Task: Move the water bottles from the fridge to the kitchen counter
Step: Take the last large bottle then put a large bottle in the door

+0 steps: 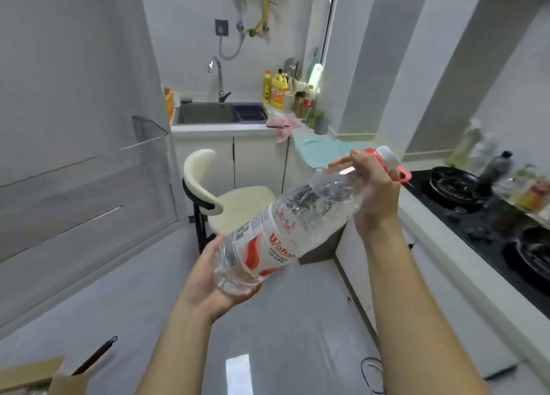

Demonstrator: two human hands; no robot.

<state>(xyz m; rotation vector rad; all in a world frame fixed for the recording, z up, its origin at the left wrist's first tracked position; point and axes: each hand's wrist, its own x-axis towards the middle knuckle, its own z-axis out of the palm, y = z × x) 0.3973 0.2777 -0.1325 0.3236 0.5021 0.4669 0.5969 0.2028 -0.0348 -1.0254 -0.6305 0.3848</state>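
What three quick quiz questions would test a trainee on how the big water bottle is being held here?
1. True or false: the large clear plastic water bottle with the red-and-white label is held upright.
2. Which part does the right hand grip: A neck, B label, C base?
3. Fill in: the left hand cups the bottle's ____.
Key: 1 false, it is tilted; 2 A; 3 base.

Bright, cool, even light. A glare patch shines on the glossy floor (pixel 282 320). Edges bend; the stove (pixel 464 213) side blurs.
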